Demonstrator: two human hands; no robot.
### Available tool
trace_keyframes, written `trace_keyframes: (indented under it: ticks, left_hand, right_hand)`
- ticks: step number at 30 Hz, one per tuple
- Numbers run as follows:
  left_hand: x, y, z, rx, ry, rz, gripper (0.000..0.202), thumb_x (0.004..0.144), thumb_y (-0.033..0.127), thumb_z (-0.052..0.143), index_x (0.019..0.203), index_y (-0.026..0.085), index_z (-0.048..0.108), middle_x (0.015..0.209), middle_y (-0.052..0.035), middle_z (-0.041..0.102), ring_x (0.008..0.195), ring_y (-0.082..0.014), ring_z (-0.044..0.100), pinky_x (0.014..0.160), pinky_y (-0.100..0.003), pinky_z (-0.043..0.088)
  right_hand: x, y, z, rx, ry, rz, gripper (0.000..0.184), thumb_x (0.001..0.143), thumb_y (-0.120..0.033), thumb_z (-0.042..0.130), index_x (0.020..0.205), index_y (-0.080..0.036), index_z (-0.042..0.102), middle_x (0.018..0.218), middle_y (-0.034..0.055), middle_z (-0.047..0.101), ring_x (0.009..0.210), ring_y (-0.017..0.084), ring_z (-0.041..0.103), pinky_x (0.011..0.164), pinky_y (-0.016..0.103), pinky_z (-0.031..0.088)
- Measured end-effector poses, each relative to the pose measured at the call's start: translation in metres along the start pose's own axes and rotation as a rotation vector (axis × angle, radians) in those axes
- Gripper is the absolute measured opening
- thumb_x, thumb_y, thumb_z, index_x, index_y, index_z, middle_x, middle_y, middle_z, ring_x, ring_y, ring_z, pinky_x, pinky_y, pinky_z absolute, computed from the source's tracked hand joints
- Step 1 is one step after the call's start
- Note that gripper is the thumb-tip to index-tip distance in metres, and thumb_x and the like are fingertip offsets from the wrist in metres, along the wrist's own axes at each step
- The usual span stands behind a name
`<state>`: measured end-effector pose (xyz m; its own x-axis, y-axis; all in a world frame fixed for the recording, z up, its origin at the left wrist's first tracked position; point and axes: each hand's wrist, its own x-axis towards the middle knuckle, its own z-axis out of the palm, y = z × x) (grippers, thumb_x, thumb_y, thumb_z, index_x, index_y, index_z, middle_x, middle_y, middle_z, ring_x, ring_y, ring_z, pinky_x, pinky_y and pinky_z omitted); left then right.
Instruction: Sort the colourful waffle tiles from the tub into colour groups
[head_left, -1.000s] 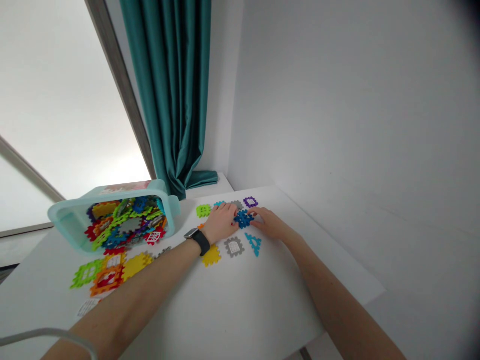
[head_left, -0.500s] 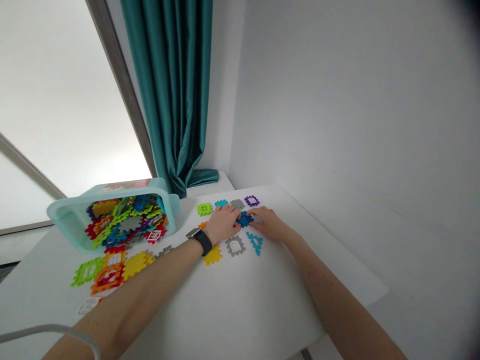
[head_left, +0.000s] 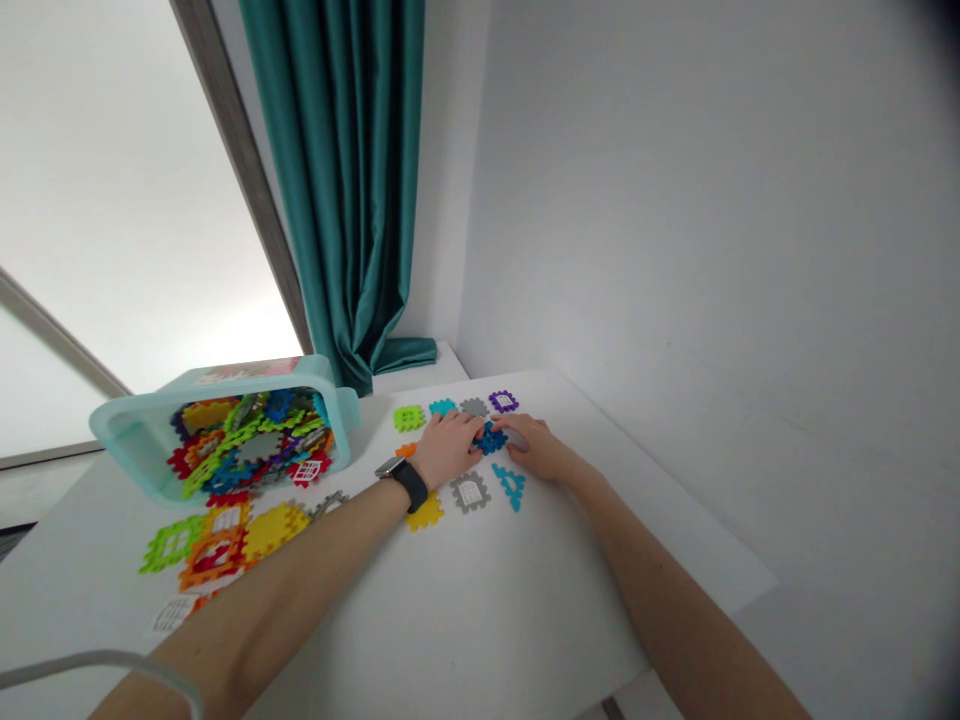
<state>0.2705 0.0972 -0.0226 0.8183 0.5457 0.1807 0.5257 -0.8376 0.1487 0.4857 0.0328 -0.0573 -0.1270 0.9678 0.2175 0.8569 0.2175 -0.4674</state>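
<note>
A dark blue puzzle tile with toothed edges [head_left: 492, 439] lies on the white table between my hands. My left hand [head_left: 448, 446], with a dark watch on its wrist, reaches across other tiles, its fingertips closed on the blue tile's left side. From the right, my right hand [head_left: 538, 448] grips the tile's other edge with thumb and fingers. Around them lie a grey tile [head_left: 470, 492], a light blue triangle [head_left: 510, 486], a yellow tile [head_left: 426, 510], a purple tile [head_left: 503, 401] and a green tile [head_left: 409, 418]. What lies under my left palm is hidden.
A pale turquoise tub [head_left: 150, 470] lies on its side at the left, full of coloured tiles. More tiles, such as a yellow one [head_left: 274, 530], are spread before it. A teal curtain [head_left: 352, 200] hangs behind, and a wall borders the table's right side.
The fingers of my right hand have shifted slightly over the blue tile's edge. My left fingers have moved a little, and the red bit seen beside them is now covered.
</note>
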Motion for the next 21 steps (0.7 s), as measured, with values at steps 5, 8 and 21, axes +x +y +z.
trace_keyframes:
  ticks: [5,8,21]
  left_hand:
    - [0.0016,0.0013,0.0006,-0.004,-0.007,-0.012,0.014,0.089,0.026,0.059,0.102,0.022,0.062,0.108,-0.0082,0.069,0.108,-0.028,0.059,0.092,-0.04,0.042]
    - [0.0029,0.001,0.0012,-0.009,-0.008,-0.01,0.013,0.088,0.024,0.059,0.101,0.022,0.062,0.107,-0.0078,0.069,0.107,-0.0279,0.06,0.092,-0.039,0.043]
    - [0.003,0.0001,0.0029,-0.024,-0.005,0.006,0.015,0.089,0.021,0.058,0.103,0.022,0.062,0.108,-0.008,0.068,0.108,-0.0277,0.06,0.091,-0.039,0.044]
  right_hand:
    - [0.001,-0.0013,0.0003,0.038,-0.006,-0.007,0.048,0.074,-0.008,0.056,0.118,-0.027,0.063,0.132,0.0073,0.066,0.127,0.027,0.057,0.111,0.053,0.035]
    - [0.0003,-0.0004,-0.0016,0.052,-0.013,-0.014,0.044,0.073,-0.01,0.057,0.114,-0.026,0.064,0.128,0.0069,0.068,0.124,0.026,0.059,0.111,0.052,0.036]
    - [0.0018,0.0023,-0.0027,0.075,-0.032,-0.016,0.042,0.075,-0.009,0.053,0.113,-0.025,0.063,0.124,0.0063,0.07,0.123,0.025,0.06,0.112,0.051,0.034]
